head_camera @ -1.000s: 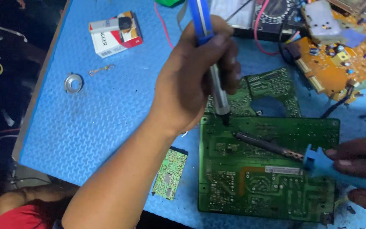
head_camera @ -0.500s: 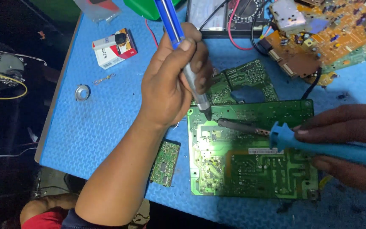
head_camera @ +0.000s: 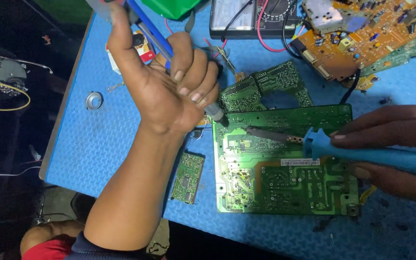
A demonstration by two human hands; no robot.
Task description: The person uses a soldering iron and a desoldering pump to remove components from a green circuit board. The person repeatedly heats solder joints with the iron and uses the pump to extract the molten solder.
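Observation:
My left hand [head_camera: 172,84] grips a blue pen-shaped suction tool [head_camera: 152,33], its grey tip [head_camera: 217,115] touching the top left corner of a large green circuit board [head_camera: 285,168]. My right hand [head_camera: 386,144] comes in from the right and holds a blue-handled soldering iron [head_camera: 362,154]. The iron's metal tip [head_camera: 266,133] lies over the board's upper left part, close to the suction tool's tip. The board rests solder side up on a blue foam mat [head_camera: 102,144].
A small green board [head_camera: 187,177] lies near the mat's front edge. Another green board [head_camera: 266,89] sits behind the large one, and an orange board [head_camera: 357,33] at the back right. A multimeter [head_camera: 251,17] with red and black leads, a small box [head_camera: 140,50] and a metal ring [head_camera: 93,100] are also here.
My left hand has turned and lifted its wrist, palm now facing the camera, tool tip still at the board's corner. The view has shifted, so the board sits further right.

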